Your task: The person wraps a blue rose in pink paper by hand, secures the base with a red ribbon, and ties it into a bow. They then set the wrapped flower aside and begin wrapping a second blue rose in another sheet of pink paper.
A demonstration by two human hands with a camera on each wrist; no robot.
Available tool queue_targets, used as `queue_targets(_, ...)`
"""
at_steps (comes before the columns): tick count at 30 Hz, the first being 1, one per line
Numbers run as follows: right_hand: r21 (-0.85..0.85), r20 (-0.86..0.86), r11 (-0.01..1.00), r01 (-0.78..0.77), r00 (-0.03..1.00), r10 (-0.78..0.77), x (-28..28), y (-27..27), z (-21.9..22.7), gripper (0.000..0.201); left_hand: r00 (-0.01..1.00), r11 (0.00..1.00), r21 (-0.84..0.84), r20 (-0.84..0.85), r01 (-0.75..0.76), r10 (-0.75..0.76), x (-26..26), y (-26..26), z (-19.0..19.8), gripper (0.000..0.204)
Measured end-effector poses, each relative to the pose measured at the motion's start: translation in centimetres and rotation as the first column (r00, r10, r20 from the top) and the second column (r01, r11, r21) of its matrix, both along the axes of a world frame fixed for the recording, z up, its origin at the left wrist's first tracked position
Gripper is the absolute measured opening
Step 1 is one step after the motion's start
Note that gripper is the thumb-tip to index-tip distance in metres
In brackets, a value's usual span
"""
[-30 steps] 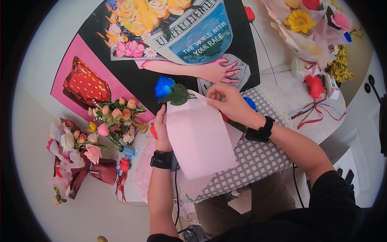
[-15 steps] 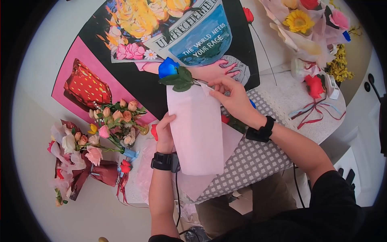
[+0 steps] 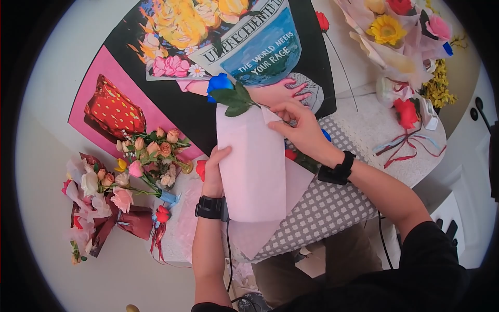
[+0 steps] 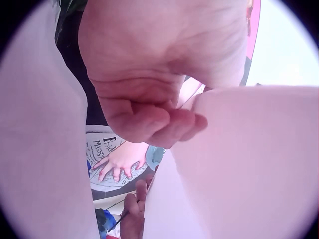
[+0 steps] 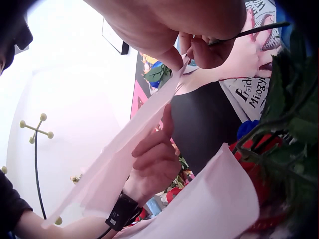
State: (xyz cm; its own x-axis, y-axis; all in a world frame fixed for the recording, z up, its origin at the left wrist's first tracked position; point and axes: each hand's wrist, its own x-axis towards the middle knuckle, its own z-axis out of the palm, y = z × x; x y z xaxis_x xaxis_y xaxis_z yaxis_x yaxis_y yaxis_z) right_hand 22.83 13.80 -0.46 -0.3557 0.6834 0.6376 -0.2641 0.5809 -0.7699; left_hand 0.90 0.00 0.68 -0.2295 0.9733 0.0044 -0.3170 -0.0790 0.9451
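Observation:
A pale pink paper sheet (image 3: 252, 166) hangs between the two hands, a blue rose (image 3: 220, 83) with green leaves (image 3: 235, 99) at its top edge. The left hand (image 3: 212, 174) holds the sheet's left edge, thumb in front; in the left wrist view its fingers (image 4: 172, 127) are curled at the paper. The right hand (image 3: 301, 130) pinches the top right corner with thumb and fingertips. In the right wrist view a thin dark stem (image 5: 261, 30) passes through the right hand (image 5: 174, 25). Another pink sheet (image 3: 254, 242) lies below, partly covered.
A grey dotted cushion (image 3: 322, 208) lies under the work, with red and blue flowers partly hidden beside the right forearm. Bouquets stand at left (image 3: 122, 197) and upper right (image 3: 397, 36). Behind is a painted board (image 3: 208, 119); ribbons (image 3: 403, 148) lie at right.
The rose has risen and shifted right. The sheet's lower end has swung left, so it hangs straighter. The left thumb now lies over the paper's front edge.

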Motion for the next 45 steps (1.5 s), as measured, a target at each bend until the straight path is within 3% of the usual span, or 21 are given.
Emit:
queue_targets(5,0.102,0.021,0.991,0.084,0.996,-0.086,0.3,0.7,-0.1,0.021,0.996,0.996,0.069,-0.071,0.064,-0.059,-1.7,0.2,-0.3,0.033)
queue_targets(7,0.041,-0.074,0.996,0.077,0.995,-0.074,0.3,0.4,0.3,0.018,0.948,0.959,-0.026,-0.144,0.282,-0.282,-3.0,-0.5,1.1,0.025)
queue_targets(8,0.043,-0.075,0.996,0.079,0.994,-0.076,0.4,0.4,0.4,0.018,0.948,0.959,-0.025,-0.146,0.284,-0.284,-2.7,-0.7,1.5,0.025)
queue_targets(10,-0.004,-0.090,0.999,0.035,0.995,-0.036,0.5,0.4,0.6,0.017,0.964,0.990,-0.071,-0.229,0.126,-0.139,-2.1,-1.1,2.5,0.022)
queue_targets(14,-0.007,-0.171,0.999,0.031,0.985,-0.032,0.7,-0.4,1.6,0.014,0.949,0.987,0.027,-0.280,0.160,-0.146,-3.8,-1.4,3.5,0.025)
queue_targets(16,-0.030,-0.196,1.000,-0.004,0.981,-0.002,1.0,-0.5,1.8,0.014,0.904,0.993,0.105,-0.416,-0.058,0.097,-4.3,-1.7,4.0,0.026)
queue_targets(17,-0.027,-0.199,1.000,-0.001,0.980,-0.004,1.0,-0.3,1.8,0.014,0.903,0.993,0.108,-0.418,-0.055,0.096,-4.5,-1.8,4.2,0.026)
queue_targets(20,0.027,-0.272,0.997,0.070,0.961,-0.060,0.6,0.3,1.4,0.014,0.898,0.855,0.492,-0.282,-0.165,0.336,-5.3,-2.3,4.9,0.034)
queue_targets(22,-0.021,-0.302,0.999,0.043,0.952,-0.048,0.5,0.2,1.2,0.015,0.927,0.794,0.608,-0.283,-0.025,0.246,-6.4,-3.2,5.3,0.045)
queue_targets(25,-0.029,-0.313,0.999,0.023,0.949,-0.031,0.2,0.1,0.9,0.014,0.839,0.777,0.614,-0.345,-0.138,0.421,-4.8,-4.0,6.3,0.068)
queue_targets(28,-0.058,-0.294,0.997,-0.056,0.955,0.036,-0.3,0.0,0.4,0.014,0.911,0.808,0.585,-0.292,-0.071,0.291,-2.3,-3.4,6.4,0.061)
queue_targets(32,-0.109,-0.199,0.991,-0.082,0.978,0.059,0.4,-1.5,0.9,0.020,0.869,0.861,0.503,-0.389,-0.077,0.305,-2.7,-2.1,4.6,0.057)
queue_targets(34,-0.383,-0.282,0.856,-0.347,0.926,0.249,0.8,-1.8,1.0,0.030,0.860,0.850,0.527,-0.432,-0.002,0.270,-0.6,-1.1,4.0,0.056)
queue_targets(37,-0.301,-0.241,0.906,-0.297,0.943,0.229,0.8,-2.0,1.2,0.036,0.854,0.866,0.500,-0.461,0.027,0.239,0.2,-0.2,2.8,0.055)
queue_targets(41,-0.335,-0.282,0.880,-0.336,0.927,0.247,1.4,-2.2,1.5,0.037,0.876,0.874,0.485,-0.435,0.031,0.211,1.8,0.6,1.8,0.053)
queue_targets(45,-0.143,-0.228,0.968,-0.208,0.958,0.172,1.4,-1.8,1.5,0.036,0.883,0.868,0.495,-0.388,-0.041,0.263,2.8,1.0,1.0,0.052)
